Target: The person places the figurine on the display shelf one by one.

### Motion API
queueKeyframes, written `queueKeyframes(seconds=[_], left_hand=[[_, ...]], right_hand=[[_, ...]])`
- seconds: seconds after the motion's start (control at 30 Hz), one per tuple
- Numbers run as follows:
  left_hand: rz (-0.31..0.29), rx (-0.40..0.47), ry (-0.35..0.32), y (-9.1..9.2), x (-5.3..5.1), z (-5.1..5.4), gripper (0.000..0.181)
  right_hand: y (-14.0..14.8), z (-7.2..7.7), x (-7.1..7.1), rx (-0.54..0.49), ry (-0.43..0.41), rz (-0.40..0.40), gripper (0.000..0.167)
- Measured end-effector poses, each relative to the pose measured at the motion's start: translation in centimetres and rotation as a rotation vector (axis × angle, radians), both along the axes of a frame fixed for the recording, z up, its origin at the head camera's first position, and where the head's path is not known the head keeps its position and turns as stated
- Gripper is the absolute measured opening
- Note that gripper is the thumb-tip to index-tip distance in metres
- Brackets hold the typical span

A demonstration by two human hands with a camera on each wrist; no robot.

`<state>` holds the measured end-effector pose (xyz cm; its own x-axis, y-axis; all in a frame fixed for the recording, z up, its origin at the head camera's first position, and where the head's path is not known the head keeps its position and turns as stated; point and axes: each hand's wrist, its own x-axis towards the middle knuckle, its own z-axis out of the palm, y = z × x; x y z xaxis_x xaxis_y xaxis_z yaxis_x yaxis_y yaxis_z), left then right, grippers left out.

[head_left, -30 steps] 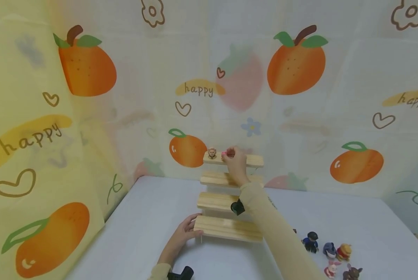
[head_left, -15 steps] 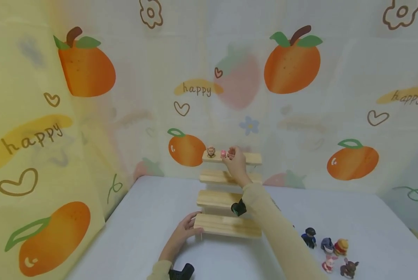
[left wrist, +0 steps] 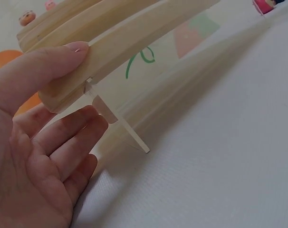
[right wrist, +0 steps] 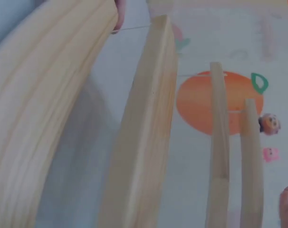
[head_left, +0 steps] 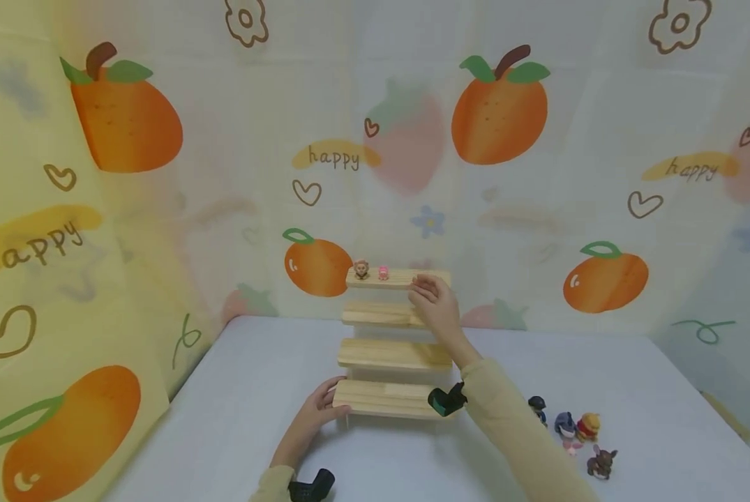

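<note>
A stepped wooden shelf [head_left: 393,354] with pale boards stands on the white table. On its top board are a brown-haired monkey-like figurine [head_left: 361,270] at the left end and a small pink figurine [head_left: 384,272] beside it. My left hand [head_left: 317,408] holds the left end of the lowest board. In the left wrist view its thumb [left wrist: 63,59] presses on the board and the fingers [left wrist: 72,137] bend below. My right hand [head_left: 434,300] is in front of the top board, right of the pink figurine and apart from it, with nothing seen in its loosely bent fingers.
At the right of the table stand several toys: a dark-capped figure [head_left: 538,408], a blue-grey donkey [head_left: 565,424], a yellow bear in red [head_left: 589,426], a partly hidden pink piglet [head_left: 572,447] and a brown animal [head_left: 601,462]. A fruit-printed cloth [head_left: 249,230] hangs behind.
My right hand has let go of the pink figurine and drawn back to the right; the figurine stays on the top board. My left hand keeps its hold. The head view has turned slightly right.
</note>
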<state>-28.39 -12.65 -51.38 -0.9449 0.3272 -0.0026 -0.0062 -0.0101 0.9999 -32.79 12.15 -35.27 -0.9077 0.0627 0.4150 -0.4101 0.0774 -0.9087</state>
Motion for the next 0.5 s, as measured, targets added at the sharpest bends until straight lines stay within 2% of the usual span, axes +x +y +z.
queueKeyframes(seconds=[0.13, 0.23, 0.33, 0.5], left_hand=[[0.004, 0.0, 0.0, 0.3, 0.0, 0.0, 0.073], [-0.003, 0.006, 0.006, 0.3, 0.0, -0.1, 0.071], [-0.014, 0.016, 0.006, 0.2, 0.1, -0.2, 0.069], [0.001, 0.02, 0.01, 0.1, 0.0, -0.1, 0.068]], right_hand=[[2.7, 0.1, 1.8, 0.067, 0.045, -0.009, 0.035], [5.0, 0.3, 3.2, 0.178, 0.07, -0.067, 0.032], [7.1, 0.9, 5.4, 0.277, 0.089, -0.133, 0.03], [9.9, 1.5, 8.4, 0.364, 0.098, -0.217, 0.026]])
